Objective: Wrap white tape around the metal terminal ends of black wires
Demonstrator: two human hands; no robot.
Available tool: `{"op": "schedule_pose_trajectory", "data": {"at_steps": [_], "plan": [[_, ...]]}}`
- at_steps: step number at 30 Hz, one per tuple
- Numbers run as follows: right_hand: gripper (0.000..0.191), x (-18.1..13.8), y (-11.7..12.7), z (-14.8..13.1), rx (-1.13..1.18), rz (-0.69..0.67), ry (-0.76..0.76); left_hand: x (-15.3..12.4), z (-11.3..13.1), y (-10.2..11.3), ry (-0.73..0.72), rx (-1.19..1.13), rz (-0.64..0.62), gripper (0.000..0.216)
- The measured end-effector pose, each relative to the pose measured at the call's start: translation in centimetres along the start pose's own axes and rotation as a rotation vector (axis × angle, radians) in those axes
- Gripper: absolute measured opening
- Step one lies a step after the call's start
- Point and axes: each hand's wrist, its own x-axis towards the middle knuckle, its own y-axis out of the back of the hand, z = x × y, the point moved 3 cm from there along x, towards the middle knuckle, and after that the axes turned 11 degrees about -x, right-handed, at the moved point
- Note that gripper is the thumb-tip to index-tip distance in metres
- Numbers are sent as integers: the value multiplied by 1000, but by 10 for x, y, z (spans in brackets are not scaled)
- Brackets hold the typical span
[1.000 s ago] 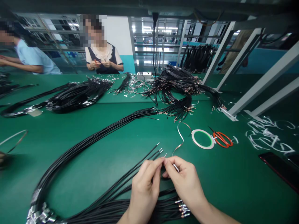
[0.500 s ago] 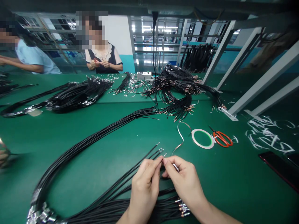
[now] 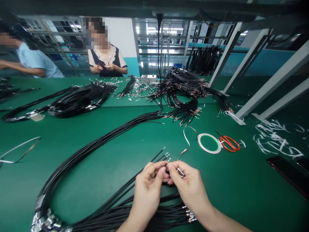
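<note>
My left hand (image 3: 148,183) is closed in a pinch on a black cable, close to its silvery tip (image 3: 169,160). Thumb and forefinger of my right hand (image 3: 189,185) meet at the same spot, pinching a thin copper-coloured tape strip (image 3: 185,150); its end is hidden by the fingers. A small pale piece (image 3: 180,172), too small to name, shows among the right fingers. Other cable ends (image 3: 162,158) stick out just behind the left hand. Below both hands lies a thick bundle of black cables (image 3: 116,214), with metal-tipped ends (image 3: 190,215) beneath my right wrist.
The strip runs from a tape roll (image 3: 212,152) beside orange-handled scissors (image 3: 230,143). A phone (image 3: 287,175) and white tape scraps (image 3: 275,138) lie right. Cable piles (image 3: 183,83) sit at the back, near grey metal posts (image 3: 265,83). Two people work across the table.
My left fingers have curled and rolled at the cable tip; the right hand has barely moved. At the far left, a blurred hand has gone and a looped tape strip shows.
</note>
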Motion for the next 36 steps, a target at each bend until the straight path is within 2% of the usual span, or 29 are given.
{"op": "schedule_pose_trajectory", "data": {"at_steps": [3, 7, 13, 23, 27, 32, 36], "plan": [[21, 0, 0, 0, 4, 10, 12, 2, 0, 0, 50, -38, 16, 22], [20, 0, 0, -3, -24, 25, 51, 3, 3, -2, 44, -92, 24, 20], [21, -2, 0, -4, -151, 1, 120, 5, 4, -1, 58, -74, 111, 17], [33, -2, -2, 8, -186, -7, -12, 3, 4, -3, 71, -91, 98, 19], [23, -1, -2, 6, -135, -38, -24, 4, 3, 0, 99, -100, 112, 20], [25, 0, -1, 6, -91, -34, -64, 9, 5, 3, 163, -168, 27, 20], [26, 0, 1, 7, -83, -13, -87, 14, 8, 7, 189, -180, 12, 30]]}}
